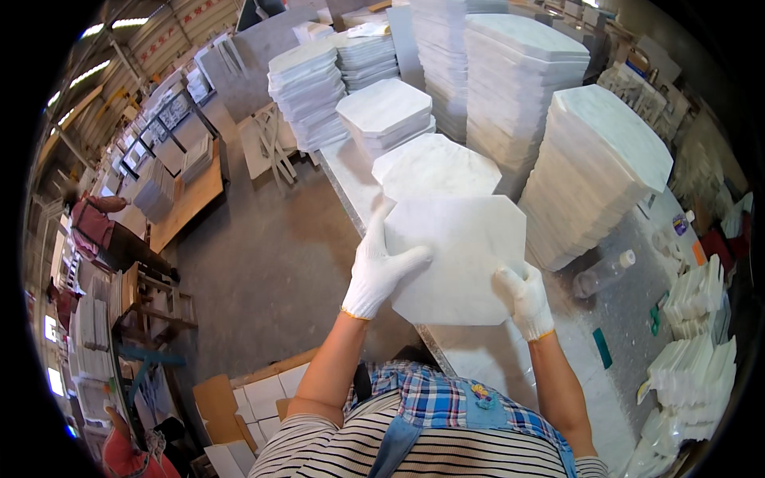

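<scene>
Between my two gloved hands is a white marble tile (458,255) with cut corners, tilted up toward me above the bench. My left hand (378,267), in a white knit glove, grips its left edge with the thumb lying on the face. At the lower right edge my right hand (526,299) clasps it the same way, thumb in front and fingers hidden behind. Just beyond it lies another cut-corner tile (438,167). A short stack of such tiles (386,111) sits behind that one, and a tall tile stack (594,175) rises to the right.
More tall tile stacks (522,88) line the bench's far side. A clear plastic bottle (606,275) lies on the grey bench (558,319) beside a green strip (602,348). Wrapped tile pieces (693,366) stand at right. An open carton (219,410) sits lower left. Co-workers (100,227) are at the far left.
</scene>
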Demonstrator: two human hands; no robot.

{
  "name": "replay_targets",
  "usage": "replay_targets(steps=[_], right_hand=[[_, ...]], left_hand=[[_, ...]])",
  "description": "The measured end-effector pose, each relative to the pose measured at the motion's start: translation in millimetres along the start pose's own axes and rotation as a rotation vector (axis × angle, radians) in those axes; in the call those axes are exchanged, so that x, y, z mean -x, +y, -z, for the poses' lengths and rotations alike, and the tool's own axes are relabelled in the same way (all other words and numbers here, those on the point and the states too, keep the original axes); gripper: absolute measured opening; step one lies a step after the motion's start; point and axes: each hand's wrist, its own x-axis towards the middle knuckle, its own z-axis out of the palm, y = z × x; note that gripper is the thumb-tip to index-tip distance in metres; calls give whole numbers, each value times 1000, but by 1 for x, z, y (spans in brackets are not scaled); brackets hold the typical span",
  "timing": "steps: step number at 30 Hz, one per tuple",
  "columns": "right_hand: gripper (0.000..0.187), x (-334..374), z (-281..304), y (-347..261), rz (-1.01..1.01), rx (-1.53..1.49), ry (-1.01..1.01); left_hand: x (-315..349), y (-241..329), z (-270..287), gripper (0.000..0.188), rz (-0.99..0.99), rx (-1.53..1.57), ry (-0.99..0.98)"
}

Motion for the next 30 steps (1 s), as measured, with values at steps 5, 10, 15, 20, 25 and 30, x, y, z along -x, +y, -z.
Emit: replay_targets(steps=[5, 10, 15, 20, 25, 30], right_hand=[[31, 24, -6, -3, 22, 137, -55], [24, 35, -14, -8, 54, 193, -14], [26, 38, -2, 5, 30, 126, -5], [28, 41, 5, 17, 60, 74, 14], [21, 47, 5, 34, 30, -96, 210], [38, 50, 18, 50, 10, -218, 350]], left_hand=[[-7, 18, 2, 81, -241, -678, 53], [-6, 21, 6, 54, -25, -486, -108], [-6, 23, 7, 32, 21, -334, -102], [-5, 19, 7, 26, -27, -218, -56], [-3, 39, 2, 41, -172, -265, 322], [29, 127, 48, 59, -1102, -314, 625]])
